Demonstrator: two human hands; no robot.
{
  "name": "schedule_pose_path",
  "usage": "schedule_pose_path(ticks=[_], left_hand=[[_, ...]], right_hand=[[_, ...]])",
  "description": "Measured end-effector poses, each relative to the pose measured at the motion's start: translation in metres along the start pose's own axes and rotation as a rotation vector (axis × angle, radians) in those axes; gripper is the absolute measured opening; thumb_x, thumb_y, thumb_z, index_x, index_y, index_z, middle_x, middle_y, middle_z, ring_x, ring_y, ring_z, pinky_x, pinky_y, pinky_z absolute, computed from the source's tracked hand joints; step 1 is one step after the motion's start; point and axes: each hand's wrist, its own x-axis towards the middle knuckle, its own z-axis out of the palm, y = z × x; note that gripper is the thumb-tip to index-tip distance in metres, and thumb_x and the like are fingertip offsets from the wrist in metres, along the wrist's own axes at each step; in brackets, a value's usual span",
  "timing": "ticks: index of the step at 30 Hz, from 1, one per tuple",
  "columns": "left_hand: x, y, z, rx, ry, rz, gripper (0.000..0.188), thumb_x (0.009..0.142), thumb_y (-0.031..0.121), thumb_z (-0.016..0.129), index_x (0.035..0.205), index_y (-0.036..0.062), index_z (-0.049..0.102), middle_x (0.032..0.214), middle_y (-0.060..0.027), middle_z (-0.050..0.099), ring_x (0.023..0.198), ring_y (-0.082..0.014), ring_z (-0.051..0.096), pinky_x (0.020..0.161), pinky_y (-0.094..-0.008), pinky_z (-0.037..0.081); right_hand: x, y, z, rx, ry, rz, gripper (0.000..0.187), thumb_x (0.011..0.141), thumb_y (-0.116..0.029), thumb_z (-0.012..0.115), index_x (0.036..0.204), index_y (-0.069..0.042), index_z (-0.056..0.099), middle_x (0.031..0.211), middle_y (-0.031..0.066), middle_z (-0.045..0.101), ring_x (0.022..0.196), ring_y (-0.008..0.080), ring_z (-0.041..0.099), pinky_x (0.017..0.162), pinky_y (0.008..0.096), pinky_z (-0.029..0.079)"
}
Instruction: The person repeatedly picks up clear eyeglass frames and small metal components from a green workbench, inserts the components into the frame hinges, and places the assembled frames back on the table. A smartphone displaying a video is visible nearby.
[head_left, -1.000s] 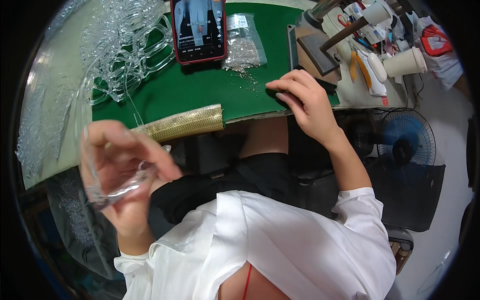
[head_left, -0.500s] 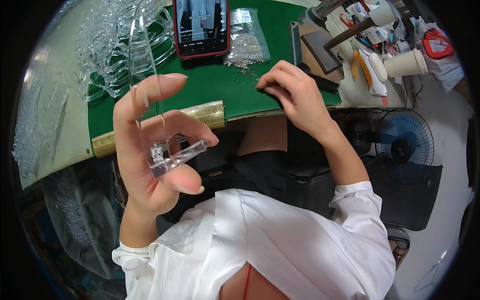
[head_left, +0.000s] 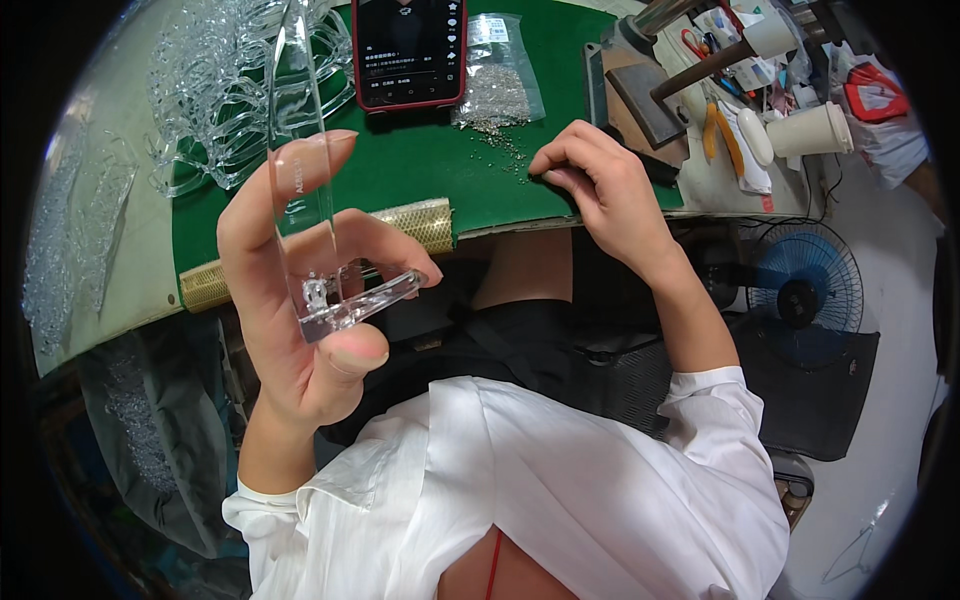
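My left hand (head_left: 290,280) is raised over the near left edge of the table, its fingers curled round a clear plastic eyeglass frame (head_left: 318,215). The frame's long temple points up past the index finger. A small metal hinge shows at the lower corner, by my thumb. Farther right, my right hand (head_left: 605,190) rests low over the green mat (head_left: 400,160) with thumb and index finger pinched together. Anything between those fingertips is too small to make out. Tiny loose metal screws (head_left: 497,140) lie scattered beside them, spilling from a clear plastic bag (head_left: 500,85).
A heap of clear eyeglass frames (head_left: 225,100) covers the back left, with wrapped clear parts (head_left: 60,240) beside it. A red-cased phone (head_left: 410,60) stands at the back. Right are a metal press (head_left: 650,100), orange-handled pliers (head_left: 722,140) and a white cup (head_left: 812,128). A fan (head_left: 805,290) stands below.
The eyeglass frame has turned slightly in my left hand and moved a little up. My right hand has shifted slightly to the right, still pinched. The phone's screen picture has changed.
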Motion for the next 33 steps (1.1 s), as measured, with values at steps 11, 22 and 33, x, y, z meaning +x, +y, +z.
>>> schedule_pose_path(ticks=[11, 22, 33], left_hand=[[-0.002, -0.006, -0.003, 0.018, -0.013, -0.006, 0.096, 0.079, 0.072, 0.051, 0.139, 0.0014, 0.023, 0.072, -0.0136, 0.063, 0.063, -0.0145, 0.061, 0.055, -0.0205, 0.045], [-0.001, -0.001, -0.001, -0.02, 0.0, -0.023, 0.096, 0.079, 0.072, 0.052, 0.138, 0.0012, 0.023, 0.073, -0.0133, 0.063, 0.062, -0.0144, 0.061, 0.051, -0.018, 0.041], [0.006, 0.006, 0.005, -0.085, -0.14, 0.021, 0.088, 0.082, 0.069, 0.049, 0.135, 0.0033, 0.022, 0.075, -0.0133, 0.064, 0.062, -0.0143, 0.06, 0.051, -0.0186, 0.04]], right_hand=[[0.002, -0.004, 0.0, -0.084, -0.062, -0.055, 0.01, 0.078, 0.003, 0.061, 0.085, -0.003, 0.056, 0.083, 0.0089, 0.053, 0.083, 0.0291, 0.055, 0.071, 0.039, 0.045], [0.006, -0.003, 0.001, -0.204, -0.076, -0.094, 0.011, 0.079, -0.007, 0.063, 0.083, -0.006, 0.053, 0.081, 0.0068, 0.051, 0.08, 0.0278, 0.053, 0.064, 0.0391, 0.045], [-0.004, -0.002, 0.0, -0.159, -0.015, -0.123, 0.01, 0.082, -0.007, 0.059, 0.081, -0.004, 0.05, 0.079, 0.0087, 0.049, 0.074, 0.0269, 0.05, 0.063, 0.0346, 0.043]])
